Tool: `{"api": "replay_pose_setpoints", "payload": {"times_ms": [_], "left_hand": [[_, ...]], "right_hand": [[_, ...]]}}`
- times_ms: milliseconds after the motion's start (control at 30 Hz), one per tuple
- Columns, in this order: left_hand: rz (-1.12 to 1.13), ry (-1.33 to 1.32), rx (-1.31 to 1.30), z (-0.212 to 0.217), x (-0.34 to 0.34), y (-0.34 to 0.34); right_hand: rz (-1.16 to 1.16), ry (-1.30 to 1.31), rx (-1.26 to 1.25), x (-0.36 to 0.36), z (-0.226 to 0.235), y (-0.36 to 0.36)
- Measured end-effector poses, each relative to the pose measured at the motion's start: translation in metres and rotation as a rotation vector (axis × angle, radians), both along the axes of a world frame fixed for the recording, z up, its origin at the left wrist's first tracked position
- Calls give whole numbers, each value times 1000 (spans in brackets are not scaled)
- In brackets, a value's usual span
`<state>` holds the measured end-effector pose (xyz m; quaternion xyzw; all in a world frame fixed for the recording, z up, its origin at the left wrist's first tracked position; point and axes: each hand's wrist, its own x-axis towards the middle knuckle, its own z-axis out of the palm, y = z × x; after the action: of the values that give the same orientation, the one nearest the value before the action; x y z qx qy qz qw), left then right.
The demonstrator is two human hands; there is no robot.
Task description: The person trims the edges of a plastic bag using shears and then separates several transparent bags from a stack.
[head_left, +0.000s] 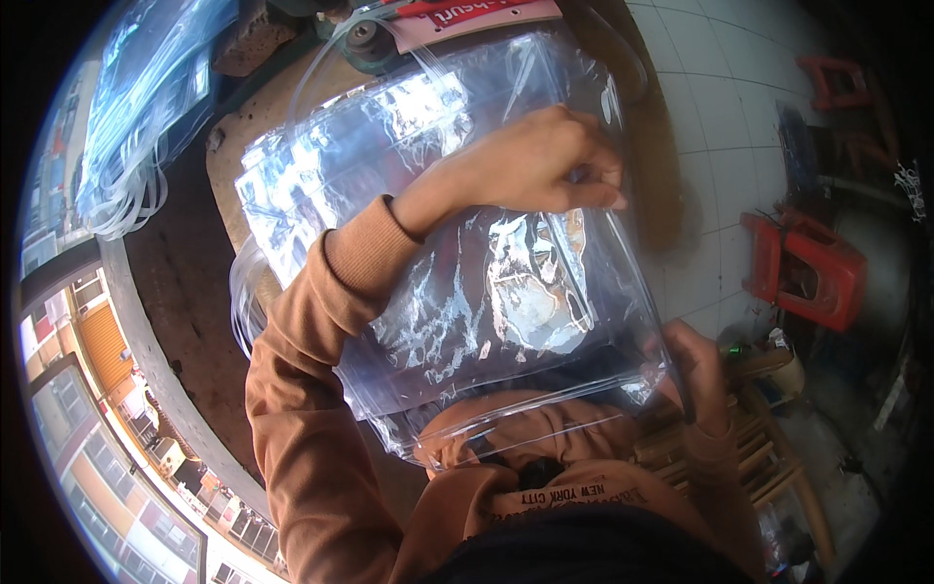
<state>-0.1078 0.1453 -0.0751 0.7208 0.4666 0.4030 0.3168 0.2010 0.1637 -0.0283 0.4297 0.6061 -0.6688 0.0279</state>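
A stack of clear, shiny plastic bags (pixel 428 321) lies spread before me, its lower end reaching over my lap. My left hand (pixel 555 161) reaches across the stack from the left. Its fingers are curled and pinched at the right edge of the top bag; whatever small part sits between the fingertips is hidden. Farther down that same edge, my right hand (pixel 699 365) grips the bag's near right corner, with thumb and fingers closed on it. A thin dark strip runs along the edge between the two hands.
Beyond the stack are a metal machine part (pixel 365 44) and a red-and-pink printed sheet (pixel 477 21). More clear bags with looped strips (pixel 146 127) hang at the far left. Red plastic stools (pixel 808 268) stand on the tiled floor at right, near a wooden slatted seat (pixel 769 428).
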Motion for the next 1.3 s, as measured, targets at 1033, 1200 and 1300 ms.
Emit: {"api": "replay_pose_setpoints", "payload": {"times_ms": [1033, 1200, 1300], "left_hand": [[-19, -52, 82, 2, -9, 3], [-12, -64, 32, 0, -9, 2], [-8, -54, 58, 0, -9, 3]], "right_hand": [[-23, -31, -96, -10, 3, 3], [-14, -53, -116, -21, 5, 5], [0, -57, -126, -22, 6, 5]]}}
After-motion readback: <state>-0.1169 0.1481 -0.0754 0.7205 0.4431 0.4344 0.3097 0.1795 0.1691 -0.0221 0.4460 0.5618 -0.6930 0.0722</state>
